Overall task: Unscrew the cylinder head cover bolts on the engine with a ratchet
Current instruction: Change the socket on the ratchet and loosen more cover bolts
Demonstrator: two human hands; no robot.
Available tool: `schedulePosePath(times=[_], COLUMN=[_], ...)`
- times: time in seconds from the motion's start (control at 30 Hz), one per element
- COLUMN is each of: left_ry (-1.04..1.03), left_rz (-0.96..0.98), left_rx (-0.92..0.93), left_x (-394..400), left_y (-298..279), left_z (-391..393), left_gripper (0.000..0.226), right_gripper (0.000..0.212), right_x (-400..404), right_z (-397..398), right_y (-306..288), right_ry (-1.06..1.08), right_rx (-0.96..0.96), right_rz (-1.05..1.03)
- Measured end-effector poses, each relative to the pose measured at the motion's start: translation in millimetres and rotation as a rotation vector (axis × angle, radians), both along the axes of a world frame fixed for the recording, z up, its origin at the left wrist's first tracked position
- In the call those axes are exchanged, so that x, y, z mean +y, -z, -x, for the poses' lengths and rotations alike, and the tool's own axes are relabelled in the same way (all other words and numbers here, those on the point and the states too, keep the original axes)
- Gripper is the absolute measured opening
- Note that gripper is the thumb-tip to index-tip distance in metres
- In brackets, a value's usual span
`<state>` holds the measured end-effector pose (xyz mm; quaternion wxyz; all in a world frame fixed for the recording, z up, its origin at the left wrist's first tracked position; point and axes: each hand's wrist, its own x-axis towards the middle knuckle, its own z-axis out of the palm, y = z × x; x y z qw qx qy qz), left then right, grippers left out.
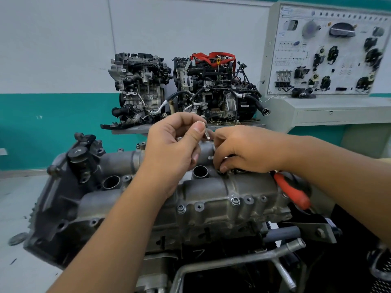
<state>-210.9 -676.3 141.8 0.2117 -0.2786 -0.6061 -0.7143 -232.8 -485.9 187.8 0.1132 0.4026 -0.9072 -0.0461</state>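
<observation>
The grey cylinder head cover (203,193) tops the engine in front of me, with bolts (235,201) along its near edge and open round bores (200,171). My left hand (175,144) is raised above the cover and pinches a small silver bolt (206,134) between thumb and fingers. My right hand (245,151) is curled down on the cover's far side, its fingertips around a small metal part (224,169) there; what it grips is mostly hidden. A red-handled ratchet (293,192) lies on the cover's right end, under my right forearm.
Two other engines (186,85) stand on a grey shelf behind. A training panel with car parts (330,53) is at the back right. Metal pipes (281,252) and a bracket stick out at the engine's near right. Grey floor lies to the left.
</observation>
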Motion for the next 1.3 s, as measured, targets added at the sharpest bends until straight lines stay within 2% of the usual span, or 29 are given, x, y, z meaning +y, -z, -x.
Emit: schedulePosePath(times=[0.2,0.33,0.53,0.77,0.93,1.17,1.3], left_ry=[-0.058,-0.103,-0.139,-0.258,-0.293,-0.279,-0.276], left_rz=[-0.014,-0.029,0.027,0.180,0.249,0.234,0.221], left_rx=[0.065,0.071,0.074,0.180,0.314,0.378,0.390], left_x=[-3,-3,-2,0,2,2,1], left_y=[1,1,1,1,1,3,3], left_z=[-2,-2,-4,-14,-19,-17,-18], left_gripper=[0.012,0.010,0.007,0.028,0.031,0.032,0.032], right_gripper=[0.015,0.042,0.036,0.029,0.038,0.039,0.040], right_x=[6,15,16,8,6,8,6], right_z=[-4,-15,-17,-14,-16,-17,-15], right_y=[6,11,12,9,13,17,17], right_ry=[0.025,0.008,-0.005,0.030,0.077,0.032,0.054], right_rx=[-0.031,-0.078,-0.035,-0.020,-0.008,-0.038,-0.027], right_rz=[0.082,0.160,0.131,0.080,0.104,0.208,0.160])
